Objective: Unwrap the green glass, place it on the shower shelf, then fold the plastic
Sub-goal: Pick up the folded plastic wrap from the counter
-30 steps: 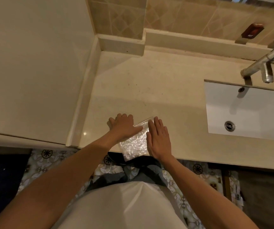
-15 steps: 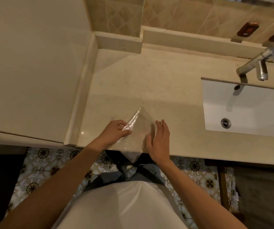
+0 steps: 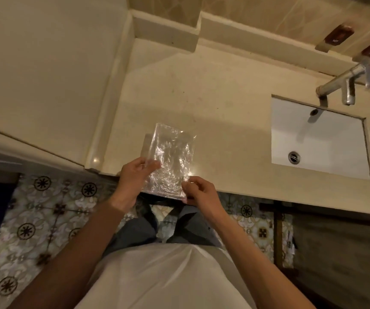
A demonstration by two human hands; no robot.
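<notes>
Above the near edge of the tabletop (image 3: 213,112), the plastic (image 3: 169,159) is held up as a flat, crinkled, roughly rectangular packet. Its long axis runs away from the body toward the wall, leaning slightly left at the far end. The left hand (image 3: 135,177) grips the packet along its left edge, about midway down, with the thumb on the upper face and the fingers curled behind. The right hand (image 3: 198,190) pinches the near right corner between thumb and fingertips. Both grips are thus pressed onto the plastic, not spread.

The packet lies between the two hands and stretches forward from them, so its far end is free and unsupported. The left hand is set further along its length; the right hand is nearer its closest end. No green glass is seen anywhere, so that part of the task is judged to be done, and the folding step is judged to be in hand. A further fold would probably bring the free far end back toward the hands, across the long axis. To the right, the sink (image 3: 320,141) and tap (image 3: 340,82) are well apart from the work.
</notes>
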